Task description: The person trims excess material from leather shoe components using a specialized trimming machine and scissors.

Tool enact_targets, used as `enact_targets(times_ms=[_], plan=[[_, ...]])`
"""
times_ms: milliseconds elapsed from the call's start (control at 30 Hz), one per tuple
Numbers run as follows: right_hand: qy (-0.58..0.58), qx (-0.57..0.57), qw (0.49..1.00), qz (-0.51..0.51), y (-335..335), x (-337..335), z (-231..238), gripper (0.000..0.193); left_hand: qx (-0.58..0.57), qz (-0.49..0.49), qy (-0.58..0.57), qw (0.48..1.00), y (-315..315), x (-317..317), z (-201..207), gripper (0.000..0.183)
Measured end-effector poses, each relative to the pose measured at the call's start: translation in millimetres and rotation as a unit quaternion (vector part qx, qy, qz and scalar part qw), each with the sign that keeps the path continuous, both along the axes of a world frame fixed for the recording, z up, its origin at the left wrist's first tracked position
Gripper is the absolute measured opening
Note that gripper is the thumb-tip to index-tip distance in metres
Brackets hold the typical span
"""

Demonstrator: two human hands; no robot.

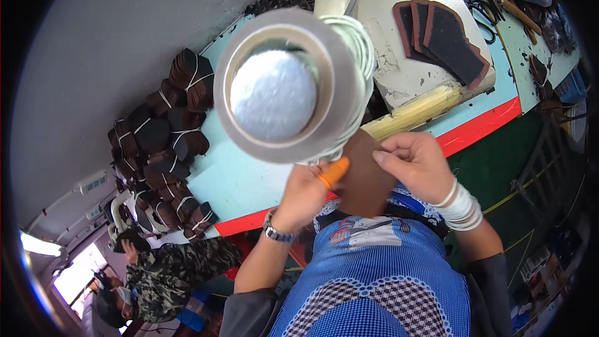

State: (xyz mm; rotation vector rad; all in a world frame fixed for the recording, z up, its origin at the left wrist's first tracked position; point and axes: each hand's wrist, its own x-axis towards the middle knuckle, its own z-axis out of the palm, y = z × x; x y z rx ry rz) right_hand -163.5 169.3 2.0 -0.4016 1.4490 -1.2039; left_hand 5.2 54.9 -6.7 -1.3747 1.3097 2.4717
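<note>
A flat brown leather-like piece (pixel 368 178) is held in front of me, over the bench's near edge. My right hand (pixel 417 165) pinches its upper right edge between thumb and fingers; several turns of white string (pixel 460 211) circle that wrist. At the piece's left edge is my left hand (pixel 306 190), closed on it, an orange finger cover (pixel 335 171) against the brown surface. That hand's upper fingers are hidden behind a round tape roll (pixel 228 128) close to the camera. A wristwatch (pixel 279 233) is on my left wrist.
Dark, brown-edged pieces (pixel 446 40) lie fanned on the cream machine bed (pixel 393 15). Tied bundles (pixel 153 131) crowd the bench's left side. Pale cord (pixel 359 50) hangs beside the roll. Scissors (pixel 483 15) lie back right. A person in a camouflage jacket (pixel 165 278) works at lower left.
</note>
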Motion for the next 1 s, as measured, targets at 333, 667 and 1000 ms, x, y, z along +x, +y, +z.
enact_targets(times_ms=[333, 667, 1000], plan=[[-0.125, 0.068, 0.988, -0.064, -21, 14, -22, 0.022, 0.001, 0.056, -0.044, 0.997, -30, -1, -13, 0.020], [-0.309, 0.041, 0.936, -0.162, 6, 21, 3, 0.038, -0.596, -0.352, 0.058, 0.719, -96, 20, -38, 0.028], [0.628, -0.130, 0.719, -0.268, -18, -53, 18, 0.021, -0.282, -0.275, -0.136, 0.909, -53, 26, 6, 0.034]])
